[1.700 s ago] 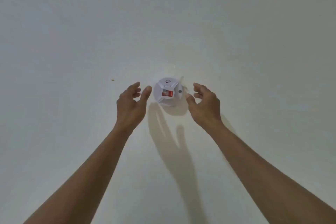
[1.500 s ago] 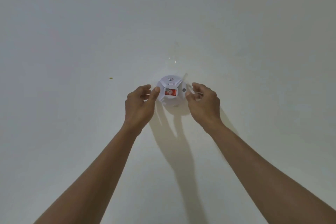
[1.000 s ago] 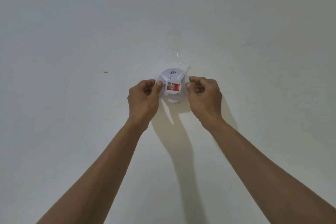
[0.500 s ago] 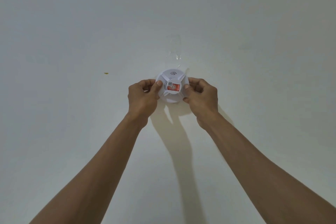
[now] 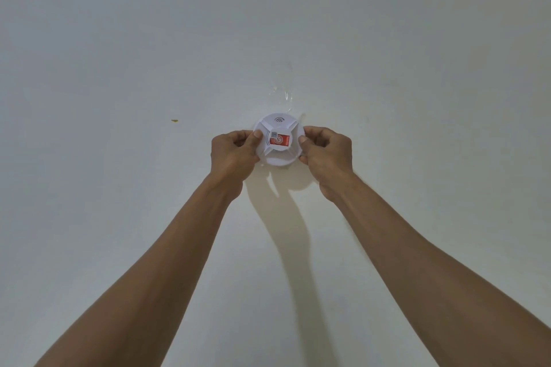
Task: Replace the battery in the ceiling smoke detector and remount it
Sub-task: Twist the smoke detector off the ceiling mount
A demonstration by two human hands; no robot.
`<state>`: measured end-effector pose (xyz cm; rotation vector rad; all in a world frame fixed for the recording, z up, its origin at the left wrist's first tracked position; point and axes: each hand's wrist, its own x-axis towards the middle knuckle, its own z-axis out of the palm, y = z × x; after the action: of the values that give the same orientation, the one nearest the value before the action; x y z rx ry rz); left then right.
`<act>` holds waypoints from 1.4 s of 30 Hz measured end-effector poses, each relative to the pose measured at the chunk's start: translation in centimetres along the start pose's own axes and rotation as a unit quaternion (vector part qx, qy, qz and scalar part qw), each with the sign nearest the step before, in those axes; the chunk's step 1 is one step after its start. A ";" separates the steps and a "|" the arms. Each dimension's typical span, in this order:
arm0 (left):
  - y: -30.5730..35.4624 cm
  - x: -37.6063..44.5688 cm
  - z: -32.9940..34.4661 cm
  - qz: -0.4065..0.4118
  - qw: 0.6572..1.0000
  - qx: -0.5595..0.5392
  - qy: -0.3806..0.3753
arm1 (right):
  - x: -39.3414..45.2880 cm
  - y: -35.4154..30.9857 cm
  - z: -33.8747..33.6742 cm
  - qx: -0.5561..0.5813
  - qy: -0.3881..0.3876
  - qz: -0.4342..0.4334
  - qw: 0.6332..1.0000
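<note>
Gripping smoke detector [image 5: 278, 140]: left hand [image 5: 232, 155]; right hand [image 5: 326, 155].

Smooth white plastic smoke detector [image 5: 278, 140]

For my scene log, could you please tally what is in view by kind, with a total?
Hands: 2, the left hand and the right hand, each gripping the detector's rim
Detector: 1, white, on the ceiling
Red label: 1
Yellow speck: 1
Total: 5
</note>
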<state>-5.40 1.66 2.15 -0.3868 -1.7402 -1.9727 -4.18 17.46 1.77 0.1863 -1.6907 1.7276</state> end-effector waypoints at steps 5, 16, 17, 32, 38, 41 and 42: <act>0.0 0.0 0.0 -0.022 0.999 -0.022 -0.010 | -0.1 0.2 0.2 0.014 0.002 0.008 1.000; 2.3 -1.3 -0.2 0.024 0.998 -0.056 -0.029 | -1.3 -2.9 -1.2 0.121 -0.049 0.028 0.991; 2.3 -1.8 -0.3 0.024 0.997 -0.058 -0.034 | -1.7 -2.8 -1.5 0.124 -0.049 0.030 0.991; -11.0 -18.3 -4.1 -0.126 0.988 -0.075 -0.057 | -17.5 11.1 -8.1 0.180 -0.101 0.215 0.955; -21.0 -26.5 -6.0 -0.196 0.977 -0.067 -0.042 | -26.1 21.1 -11.1 0.217 -0.107 0.315 0.918; -25.9 -30.0 -7.0 -0.215 0.973 -0.071 -0.039 | -30.1 26.0 -12.3 0.227 -0.108 0.344 0.905; -27.4 -31.2 -7.3 -0.221 0.972 -0.073 -0.039 | -31.3 27.4 -12.6 0.229 -0.113 0.350 0.901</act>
<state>7.33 1.75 -38.05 -0.1301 -1.8567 -2.4355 8.26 20.12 -39.80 -0.0263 -1.5804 2.7319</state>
